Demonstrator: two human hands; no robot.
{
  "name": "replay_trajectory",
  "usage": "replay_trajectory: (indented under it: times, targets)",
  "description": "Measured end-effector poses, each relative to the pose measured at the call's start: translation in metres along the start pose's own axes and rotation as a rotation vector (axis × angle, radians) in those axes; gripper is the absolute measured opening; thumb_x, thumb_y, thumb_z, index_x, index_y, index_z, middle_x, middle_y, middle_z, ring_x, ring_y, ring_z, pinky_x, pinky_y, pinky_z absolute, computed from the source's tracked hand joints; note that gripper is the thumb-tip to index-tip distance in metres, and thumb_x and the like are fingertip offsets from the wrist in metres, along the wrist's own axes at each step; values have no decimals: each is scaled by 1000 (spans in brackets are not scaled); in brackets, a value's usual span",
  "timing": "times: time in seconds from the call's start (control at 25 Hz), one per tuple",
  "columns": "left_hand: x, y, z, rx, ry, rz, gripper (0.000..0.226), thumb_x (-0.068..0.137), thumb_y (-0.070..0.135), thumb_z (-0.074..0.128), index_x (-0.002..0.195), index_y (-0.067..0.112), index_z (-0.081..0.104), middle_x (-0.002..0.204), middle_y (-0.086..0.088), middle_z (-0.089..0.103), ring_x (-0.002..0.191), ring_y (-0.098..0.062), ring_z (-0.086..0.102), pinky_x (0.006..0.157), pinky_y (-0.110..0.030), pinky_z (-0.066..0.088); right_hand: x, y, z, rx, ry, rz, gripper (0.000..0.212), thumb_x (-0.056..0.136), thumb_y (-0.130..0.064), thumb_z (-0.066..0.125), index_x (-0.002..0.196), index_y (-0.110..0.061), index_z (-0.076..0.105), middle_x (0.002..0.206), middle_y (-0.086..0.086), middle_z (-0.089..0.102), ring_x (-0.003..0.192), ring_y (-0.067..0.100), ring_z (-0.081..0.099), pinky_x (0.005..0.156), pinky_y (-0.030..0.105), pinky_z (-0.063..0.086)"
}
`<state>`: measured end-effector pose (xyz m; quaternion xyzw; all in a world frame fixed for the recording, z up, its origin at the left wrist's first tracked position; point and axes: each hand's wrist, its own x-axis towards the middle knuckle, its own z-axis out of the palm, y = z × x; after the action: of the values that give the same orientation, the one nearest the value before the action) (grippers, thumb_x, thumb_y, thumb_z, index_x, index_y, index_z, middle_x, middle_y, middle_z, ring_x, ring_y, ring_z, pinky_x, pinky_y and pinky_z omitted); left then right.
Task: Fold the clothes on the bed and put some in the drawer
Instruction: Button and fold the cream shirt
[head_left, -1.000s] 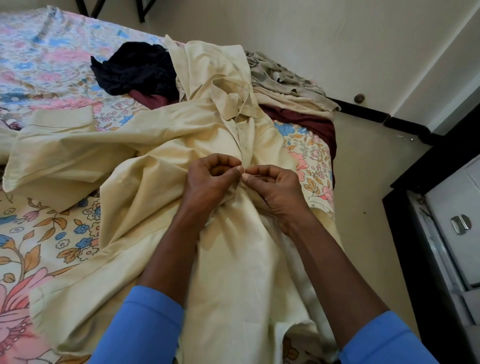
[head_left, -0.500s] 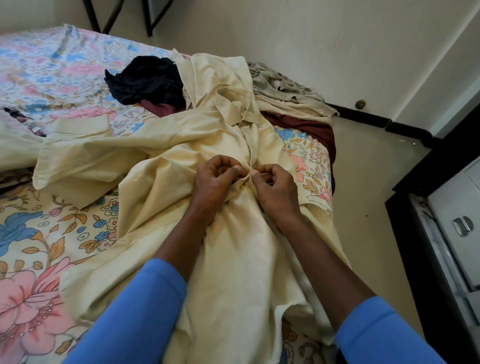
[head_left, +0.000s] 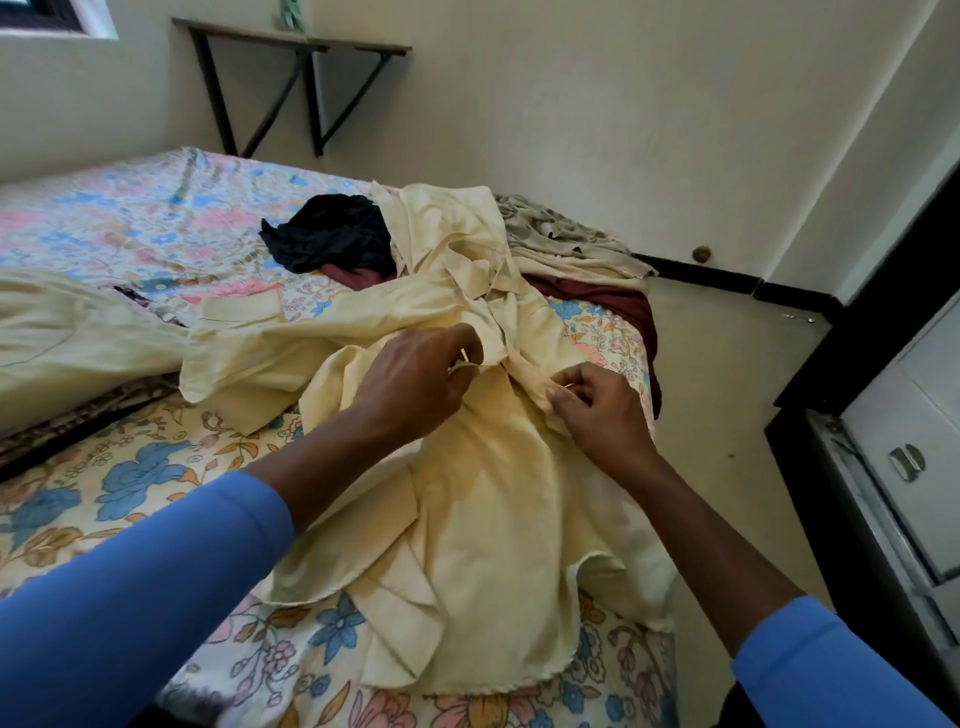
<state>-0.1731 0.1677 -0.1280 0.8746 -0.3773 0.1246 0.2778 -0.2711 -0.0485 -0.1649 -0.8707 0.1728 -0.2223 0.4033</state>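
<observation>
**A:** From the head view, how does the shirt lie?

**B:** The cream shirt (head_left: 483, 519) is spread on the flowered bed (head_left: 130, 234), hem near and collar far. Its long axis runs away from the person.

**A:** And the hands?

**B:** The left hand (head_left: 415, 379) pinches the left front edge. The right hand (head_left: 597, 415) pinches the placket just right of it, fingers curled onto the cloth. The opening lies between them, equally close to both.

**A:** What's the fabric like?

**B:** It looks thin, matte and woven, limp and rumpled. A dark garment (head_left: 327, 234) and a maroon garment (head_left: 613, 306) are heaped beyond it.
</observation>
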Motion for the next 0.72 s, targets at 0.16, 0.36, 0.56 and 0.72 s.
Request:
replay_trajectory:
  times: [0.16,0.36,0.56,0.72]
  targets:
    - [-25,18,-9,-431,-48,-283,15,95,27,75,109,26,80,102,15,75,89,1,68,84,-23,55,-24,-20,6,474,-117,419,11,87,-8,81,95,-13,76,87,3,76,77,13,70,65,23,56]
    - [-41,27,18,-615,133,-602,19,85,14,81,97,29,80,83,11,75,81,-3,69,82,-29,58,-43,-24,20,634,-129,588,26,85,-3,82,109,1,74,103,15,76,89,21,74,78,26,62]
    - [-42,35,30,-597,151,-520,16,85,17,83,96,29,82,92,13,76,88,1,69,84,-21,55,-51,-30,24,777,-101,566,15,87,1,77,101,-1,74,96,17,77,79,20,74,75,29,63]
    - [-49,34,42,-627,51,-461,21,86,16,78,101,30,84,97,15,79,89,8,69,86,-18,56,-50,-35,27,988,-126,619,12,87,8,73,98,3,72,92,19,77,82,28,76,77,41,65]
